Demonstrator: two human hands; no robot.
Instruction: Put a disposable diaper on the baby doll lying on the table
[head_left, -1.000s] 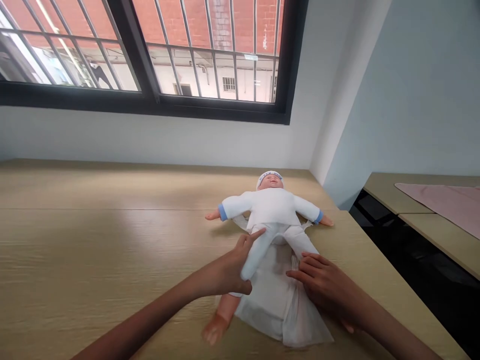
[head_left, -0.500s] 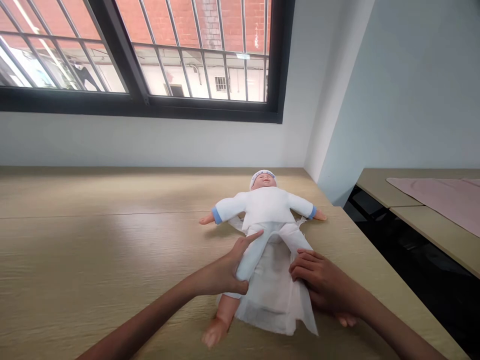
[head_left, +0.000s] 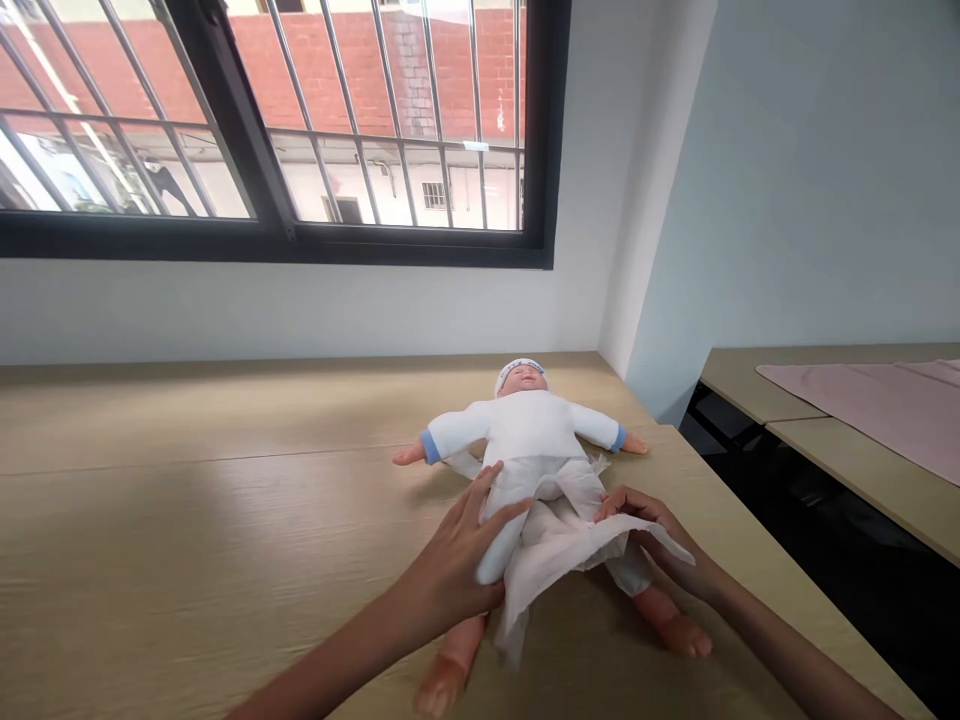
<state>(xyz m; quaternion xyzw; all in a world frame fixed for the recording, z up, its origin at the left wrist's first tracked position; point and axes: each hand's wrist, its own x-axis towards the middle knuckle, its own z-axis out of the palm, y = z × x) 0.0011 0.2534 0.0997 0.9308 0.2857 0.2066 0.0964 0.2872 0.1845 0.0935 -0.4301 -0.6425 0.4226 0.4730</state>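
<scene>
A baby doll point(head_left: 531, 428) in a white top with blue cuffs and a white cap lies on its back, arms spread and feet toward me. Between its legs a white diaper point(head_left: 574, 545) has its front end lifted off the table, the edge folded and hanging. My left hand point(head_left: 466, 548) rests against the doll's leg on the left, thumb and fingers apart. On the other side my right hand point(head_left: 651, 508) holds the diaper's edge near the other leg. The diaper hides part of its fingers.
The doll lies on a wooden table point(head_left: 225, 560) whose right edge runs close by my right arm. Beyond a dark gap stands another table point(head_left: 806, 440) with a pink cloth point(head_left: 877, 400). A barred window point(head_left: 375, 130) is in the wall behind.
The diaper's front end has risen from the table toward the doll's body with my right hand. My left hand has shifted slightly up the leg. The doll's foot on the right now shows.
</scene>
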